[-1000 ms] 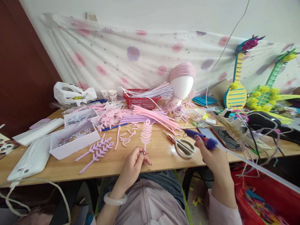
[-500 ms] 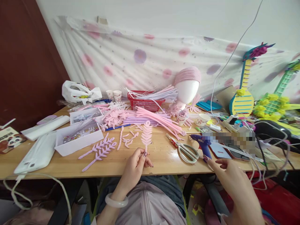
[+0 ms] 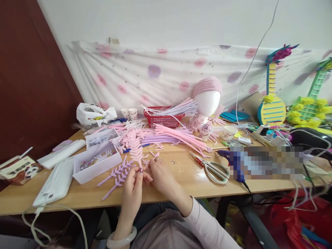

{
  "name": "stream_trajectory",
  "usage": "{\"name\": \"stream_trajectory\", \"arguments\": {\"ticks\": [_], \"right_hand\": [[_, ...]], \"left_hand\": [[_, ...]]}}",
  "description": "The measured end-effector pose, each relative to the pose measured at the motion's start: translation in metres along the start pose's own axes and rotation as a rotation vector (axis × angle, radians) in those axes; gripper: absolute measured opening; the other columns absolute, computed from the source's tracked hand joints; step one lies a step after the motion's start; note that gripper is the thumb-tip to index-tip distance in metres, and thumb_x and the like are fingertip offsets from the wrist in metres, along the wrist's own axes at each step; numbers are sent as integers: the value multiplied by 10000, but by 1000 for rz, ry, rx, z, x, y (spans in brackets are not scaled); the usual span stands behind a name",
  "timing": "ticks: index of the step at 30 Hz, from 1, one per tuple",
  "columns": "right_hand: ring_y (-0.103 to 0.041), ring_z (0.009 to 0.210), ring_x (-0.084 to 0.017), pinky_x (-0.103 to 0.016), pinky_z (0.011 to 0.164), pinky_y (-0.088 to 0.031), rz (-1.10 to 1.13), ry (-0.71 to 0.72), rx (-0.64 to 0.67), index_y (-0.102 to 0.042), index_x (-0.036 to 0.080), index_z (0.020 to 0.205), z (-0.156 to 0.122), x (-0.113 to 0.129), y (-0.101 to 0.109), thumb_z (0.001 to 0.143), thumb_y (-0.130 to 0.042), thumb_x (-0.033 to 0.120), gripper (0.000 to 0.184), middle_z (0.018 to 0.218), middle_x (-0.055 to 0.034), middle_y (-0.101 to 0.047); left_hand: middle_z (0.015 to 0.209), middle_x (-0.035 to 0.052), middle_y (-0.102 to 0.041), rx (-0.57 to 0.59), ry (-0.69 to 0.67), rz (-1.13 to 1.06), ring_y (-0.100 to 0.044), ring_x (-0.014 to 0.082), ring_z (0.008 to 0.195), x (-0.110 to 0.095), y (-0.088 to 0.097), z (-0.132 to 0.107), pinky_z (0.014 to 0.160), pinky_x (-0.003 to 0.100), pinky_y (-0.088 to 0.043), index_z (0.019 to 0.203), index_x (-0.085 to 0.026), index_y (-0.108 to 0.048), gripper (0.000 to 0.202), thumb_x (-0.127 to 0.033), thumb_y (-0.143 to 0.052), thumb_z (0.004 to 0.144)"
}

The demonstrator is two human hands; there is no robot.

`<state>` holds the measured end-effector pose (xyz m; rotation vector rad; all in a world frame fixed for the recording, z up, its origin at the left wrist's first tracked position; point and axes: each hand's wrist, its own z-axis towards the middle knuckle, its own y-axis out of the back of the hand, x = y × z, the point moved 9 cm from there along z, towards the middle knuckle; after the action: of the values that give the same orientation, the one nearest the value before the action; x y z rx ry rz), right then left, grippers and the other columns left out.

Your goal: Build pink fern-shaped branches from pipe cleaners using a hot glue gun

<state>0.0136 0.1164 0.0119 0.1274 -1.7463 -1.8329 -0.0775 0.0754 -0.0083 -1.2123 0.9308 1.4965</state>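
I take the red basket (image 3: 166, 121) as my mark. Far to its left and nearer the front edge, a panda box (image 3: 19, 169) shows a line of dark characters beside the drawing, too small on my feed to read. Just right of the basket, a printed paper cup (image 3: 205, 134) carries red marks that I can't make out either, and so does a second cup (image 3: 229, 132) farther right.

The pink leaf (image 3: 136, 149) is in front of the basket and left of it, roughly upright; the left hand (image 3: 133, 188) has its fingertips closed on the stem. Half a second ago I saw that leaf straight in front of the basket, so it has shifted left. The right hand (image 3: 164, 178) has changed most: then it was beside the glue gun (image 3: 226, 154), well right of the basket, and now its bent fingers are close by the left hand, at the small pink pieces (image 3: 153, 155) in front of the basket. I can't tell whether they grip one. The glue gun, in that hand a second ago, lies right of the basket, past the scissors (image 3: 205, 166).
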Motion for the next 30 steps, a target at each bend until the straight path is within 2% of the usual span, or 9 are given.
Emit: {"name": "stream_trajectory", "arguments": {"ticks": [4, 8, 11, 14, 16, 19, 23, 26, 30], "right_hand": [[-623, 838, -267, -326, 690, -452, -30, -26, -2, -571, 119, 903, 3, -6, -5, 783, -518, -7, 182, 922, -167, -656], [-610, 764, -218, -285, 641, -404, -11, -14, -47, -527, 148, 939, -13, -20, 5, 874, -431, 2, 187, 851, -101, -654], [-578, 719, -196, -269, 615, -366, 16, 47, -115, -506, 172, 924, -35, -29, 20, 904, -413, 19, 181, 783, -53, -626], [-567, 771, -188, -263, 646, -372, 58, 136, -145, -510, 179, 928, -53, -31, 31, 902, -420, 19, 185, 860, -62, -614], [-571, 797, -186, -267, 671, -390, 163, 141, -147, -521, 182, 925, -61, -35, 36, 925, -416, 61, 160, 891, -65, -615], [-590, 796, -178, -273, 697, -424, 461, 37, -173, -545, 182, 888, -66, -52, 39, 925, -448, 120, 121, 856, -49, -635], [-591, 690, -161, -272, 647, -454, 868, -136, -245, -588, 170, 826, -69, -85, 26, 850, -555, 222, 66, 753, -27, -640], [-574, 616, -154, -280, 594, -464, 1061, -223, -268, -615, 160, 802, -72, -103, 12, 786, -625, 355, 196, 711, -25, -635], [-572, 592, -141, -272, 569, -488, 1221, -280, -238, -629, 152, 781, -75, -109, 2, 708, -693, 474, 336, 691, -18, -627]], "left_hand": [[687, 23, -696, -39, -1, 4, -651, 189, 687, 5, 6, 4, 649, 299, -492, 847, -197, -519, 229, -425, -510, 875], [790, 46, -696, -66, 68, -38, -634, 182, 686, 15, 7, 4, 554, 264, -484, 888, -185, -565, 270, -452, -551, 847], [953, 73, -681, -34, 133, -122, -613, 169, 703, 20, -6, 2, 482, 226, -453, 945, -175, -611, 310, -449, -612, 800], [886, 73, -662, 58, 178, -204, -561, 143, 645, 19, -30, -2, 443, 202, -421, 899, -142, -655, 329, -435, -666, 749], [728, 43, -630, 108, 194, -237, -522, 126, 593, 19, -44, -5, 452, 196, -413, 861, -122, -680, 329, -423, -688, 731], [635, 22, -600, 132, 192, -277, -519, 127, 595, 22, -56, -6, 494, 203, -425, 838, -113, -705, 311, -403, -699, 726], [719, 63, -659, 164, 201, -325, -535, 138, 635, 25, -67, -8, 528, 218, -434, 817, -107, -722, 297, -386, -710, 718], [778, 78, -691, 187, 200, -333, -548, 137, 646, 24, -73, -9, 592, 237, -459, 829, -107, -726, 279, -368, -703, 734], [831, 86, -713, 186, 225, -339, -591, 162, 697, 27, -78, -10, 658, 266, -486, 847, -114, -726, 286, -377, -701, 737]]}}
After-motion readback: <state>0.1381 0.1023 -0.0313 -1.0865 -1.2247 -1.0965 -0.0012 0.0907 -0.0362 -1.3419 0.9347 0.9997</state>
